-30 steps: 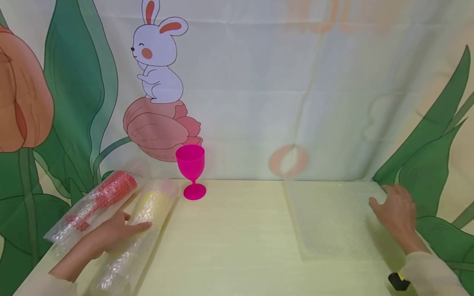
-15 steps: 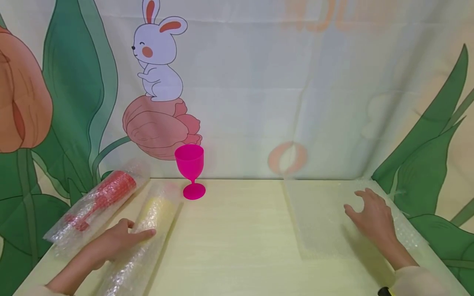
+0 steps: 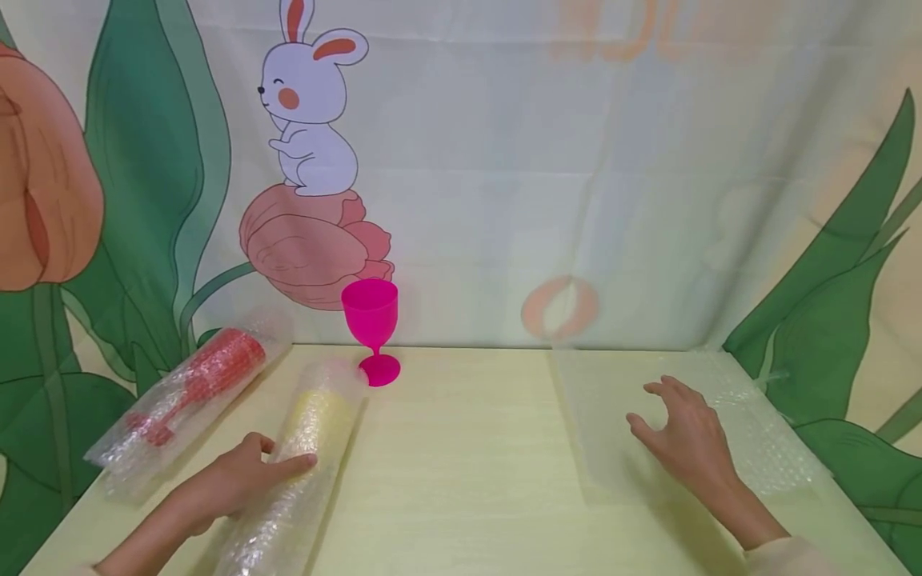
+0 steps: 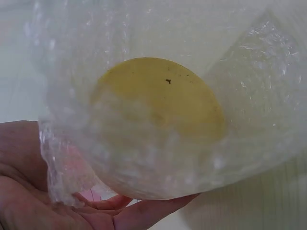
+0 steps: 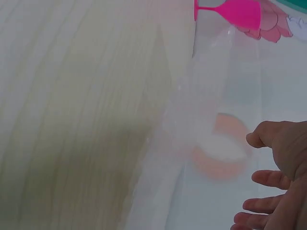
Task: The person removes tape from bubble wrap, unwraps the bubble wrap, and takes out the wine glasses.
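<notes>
My left hand (image 3: 241, 478) grips a bubble-wrapped yellow goblet (image 3: 317, 420), thumb across its upper side and fingers on the left side. In the left wrist view, a round yellow foot (image 4: 160, 103) shows blurred through the wrap. My right hand (image 3: 687, 436) hovers with fingers spread, holding nothing, over a flat sheet of bubble wrap (image 3: 612, 424) at the table's right. An unwrapped magenta goblet (image 3: 370, 312) stands upright at the back edge, and the wrapped parcel's far end slightly overlaps its foot in the head view.
A red goblet in bubble wrap (image 3: 209, 376) lies slanted along the table's left edge. Behind the pale wooden table (image 3: 461, 448) hangs a printed curtain (image 3: 461, 160) with a rabbit and tulips.
My left hand and the wrapped yellow goblet have shifted slightly right. My right hand has moved left from the far right edge, over the bubble wrap sheet.
</notes>
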### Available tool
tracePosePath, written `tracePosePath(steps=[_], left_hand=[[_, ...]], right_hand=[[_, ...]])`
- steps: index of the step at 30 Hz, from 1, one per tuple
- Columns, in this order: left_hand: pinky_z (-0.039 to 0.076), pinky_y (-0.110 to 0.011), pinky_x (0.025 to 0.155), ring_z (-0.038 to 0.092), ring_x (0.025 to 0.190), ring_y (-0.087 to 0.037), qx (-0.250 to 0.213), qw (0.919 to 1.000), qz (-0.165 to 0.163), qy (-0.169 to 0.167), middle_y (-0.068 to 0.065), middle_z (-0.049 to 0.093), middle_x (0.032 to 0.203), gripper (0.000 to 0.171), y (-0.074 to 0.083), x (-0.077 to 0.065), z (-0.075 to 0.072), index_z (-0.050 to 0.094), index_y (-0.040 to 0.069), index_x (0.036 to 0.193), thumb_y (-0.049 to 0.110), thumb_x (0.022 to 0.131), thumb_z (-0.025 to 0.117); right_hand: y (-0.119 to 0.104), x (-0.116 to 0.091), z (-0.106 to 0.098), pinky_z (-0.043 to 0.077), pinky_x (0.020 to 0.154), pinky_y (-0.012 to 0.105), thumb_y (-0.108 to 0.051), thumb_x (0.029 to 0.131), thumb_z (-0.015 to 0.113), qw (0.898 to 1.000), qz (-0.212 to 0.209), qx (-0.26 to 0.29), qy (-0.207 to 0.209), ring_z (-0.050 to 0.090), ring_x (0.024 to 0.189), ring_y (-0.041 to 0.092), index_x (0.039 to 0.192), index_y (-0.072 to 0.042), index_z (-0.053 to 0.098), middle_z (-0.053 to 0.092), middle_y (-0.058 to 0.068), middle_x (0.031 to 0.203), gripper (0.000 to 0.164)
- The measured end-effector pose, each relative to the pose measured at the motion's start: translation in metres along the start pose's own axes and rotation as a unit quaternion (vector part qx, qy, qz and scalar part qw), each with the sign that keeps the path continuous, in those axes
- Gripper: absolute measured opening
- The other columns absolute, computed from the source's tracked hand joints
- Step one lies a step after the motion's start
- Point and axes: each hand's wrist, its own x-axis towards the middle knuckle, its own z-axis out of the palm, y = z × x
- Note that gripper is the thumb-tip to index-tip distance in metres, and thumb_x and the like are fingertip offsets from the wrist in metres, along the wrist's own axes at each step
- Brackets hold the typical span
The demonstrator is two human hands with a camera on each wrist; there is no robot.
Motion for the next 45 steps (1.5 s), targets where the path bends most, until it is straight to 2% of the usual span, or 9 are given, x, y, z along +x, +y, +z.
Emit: tracePosePath(steps=[6,15,21,27,38,45], left_hand=[[0.05,-0.05,0.086,0.057,0.111,-0.038,-0.014,0.9999,-0.004,-0.001,-0.028,0.058,0.122,0.092,0.011,-0.003,0.01,0.037,-0.013,0.131,0.066,0.092,0.064],[0.049,-0.048,0.085,0.057,0.102,-0.033,-0.023,0.9997,-0.008,0.007,-0.019,0.06,0.11,0.083,0.027,-0.009,0.026,0.04,-0.009,0.125,0.062,0.092,0.067],[0.049,-0.049,0.086,0.058,0.101,-0.032,-0.03,0.9995,-0.009,0.005,-0.018,0.06,0.108,0.082,0.032,-0.01,0.034,0.041,-0.008,0.123,0.062,0.09,0.069],[0.049,-0.048,0.085,0.059,0.101,-0.03,-0.044,0.999,0.006,0.011,-0.016,0.061,0.109,0.079,0.032,-0.009,0.044,0.041,-0.005,0.124,0.06,0.089,0.071],[0.048,-0.04,0.078,0.057,0.093,-0.026,-0.054,0.9982,0.018,0.017,-0.012,0.059,0.101,0.075,0.039,-0.008,0.058,0.043,-0.002,0.118,0.058,0.087,0.074],[0.046,-0.037,0.075,0.056,0.089,-0.025,-0.068,0.9969,0.031,0.026,-0.012,0.057,0.097,0.071,0.045,-0.007,0.068,0.043,0.0,0.114,0.055,0.086,0.076]], right_hand=[[-0.015,0.003,0.003,0.045,0.09,0.069,-0.018,0.083,0.081,1.0,-0.015,0.014,-0.005,0.058,0.116,0.053,0.119,0.003,0.069,0.059,0.031,0.135,0.043],[-0.046,0.003,0.005,0.047,0.092,0.064,-0.021,0.084,0.082,0.997,-0.042,0.045,-0.04,0.056,0.125,0.045,0.12,-0.002,0.069,0.06,0.025,0.137,0.043],[-0.077,-0.006,0.008,0.05,0.09,0.06,-0.021,0.083,0.084,0.995,-0.069,0.057,-0.039,0.057,0.126,0.039,0.12,-0.006,0.069,0.061,0.019,0.138,0.042],[-0.098,-0.019,0.016,0.053,0.086,0.056,-0.021,0.08,0.086,0.993,-0.102,0.062,-0.025,0.059,0.123,0.036,0.118,-0.007,0.07,0.063,0.015,0.137,0.044],[-0.122,-0.04,0.027,0.055,0.085,0.05,-0.021,0.079,0.086,0.988,-0.141,0.064,-0.021,0.061,0.121,0.032,0.116,-0.008,0.07,0.064,0.012,0.135,0.042],[-0.135,-0.046,0.032,0.054,0.087,0.049,-0.025,0.081,0.086,0.986,-0.148,0.072,-0.029,0.061,0.121,0.029,0.118,-0.01,0.069,0.063,0.011,0.136,0.044]])
